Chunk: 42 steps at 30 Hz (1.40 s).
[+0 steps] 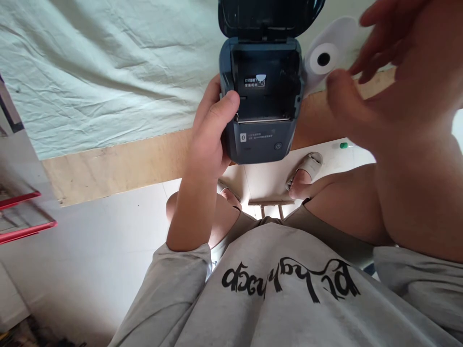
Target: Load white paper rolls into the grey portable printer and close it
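Note:
My left hand [213,125] is wrapped round the left side of a dark blue portable label printer [265,140], its thumb on the rim of the paper bay. The printer's lid [271,19] is swung up, and the bay looks bare, with a small printed label inside. Just right of the printer is a white paper roll [314,61] with a dark core hole and a loose paper end. My right hand [390,72] is beside that roll, slightly blurred. Its fingers and thumb are spread apart, and I see nothing gripped in them.
A pale green cloth [108,72] covers the table, leaving a wooden edge [119,168] exposed. Below are my legs, a small wooden stool [271,203] and a green object [343,145] on the floor. Red-edged shelves [29,231] stand at the left.

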Motion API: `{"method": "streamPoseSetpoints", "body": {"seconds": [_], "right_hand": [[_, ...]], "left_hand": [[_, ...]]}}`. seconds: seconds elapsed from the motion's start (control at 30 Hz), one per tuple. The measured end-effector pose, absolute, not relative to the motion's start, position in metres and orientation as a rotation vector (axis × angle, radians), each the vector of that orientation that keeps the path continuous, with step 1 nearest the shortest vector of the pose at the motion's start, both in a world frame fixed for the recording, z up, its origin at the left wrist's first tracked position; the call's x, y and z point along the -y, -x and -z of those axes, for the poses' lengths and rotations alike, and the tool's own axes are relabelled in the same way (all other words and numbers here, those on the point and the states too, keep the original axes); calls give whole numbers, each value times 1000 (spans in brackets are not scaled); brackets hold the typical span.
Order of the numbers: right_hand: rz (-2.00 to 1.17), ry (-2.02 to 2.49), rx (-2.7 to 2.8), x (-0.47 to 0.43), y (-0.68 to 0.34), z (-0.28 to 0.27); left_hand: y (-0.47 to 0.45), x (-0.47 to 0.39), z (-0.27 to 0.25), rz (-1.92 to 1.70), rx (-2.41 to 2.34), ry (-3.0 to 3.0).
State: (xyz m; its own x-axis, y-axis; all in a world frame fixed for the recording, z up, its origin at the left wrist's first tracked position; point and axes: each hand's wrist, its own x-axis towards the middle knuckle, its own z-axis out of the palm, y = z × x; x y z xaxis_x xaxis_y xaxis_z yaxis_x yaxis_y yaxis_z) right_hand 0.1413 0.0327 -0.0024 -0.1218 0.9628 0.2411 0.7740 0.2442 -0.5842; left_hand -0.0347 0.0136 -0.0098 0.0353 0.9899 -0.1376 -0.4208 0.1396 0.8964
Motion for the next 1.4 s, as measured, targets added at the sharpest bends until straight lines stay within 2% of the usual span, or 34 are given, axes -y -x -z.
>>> {"method": "streamPoseSetpoints", "body": {"seconds": [0.13,0.33,0.5,0.7,0.83,1.0,1.17,1.3,1.4], "right_hand": [[-287,1551,2145,-36,-131,9],[-401,1526,2135,-39,-121,13],[-185,1566,2228,-36,-119,16],[-351,1582,2155,-35,-122,16],[-227,1600,2209,-35,-125,15],[-503,1649,2154,-34,-124,10],[-284,1570,2204,-36,-126,15],[-444,1536,2190,-37,-131,16],[-382,1511,2238,-37,-131,15]], "left_hand": [[36,-14,11,-1256,-954,-806],[38,-14,11,-1235,-965,-791],[40,-13,10,-1247,-932,-779],[42,-13,11,-1233,-920,-798],[42,-12,10,-1234,-920,-789],[42,-11,10,-1243,-904,-775],[41,-11,12,-1230,-921,-772],[40,-11,12,-1233,-931,-770],[40,-12,10,-1252,-913,-767]]}}
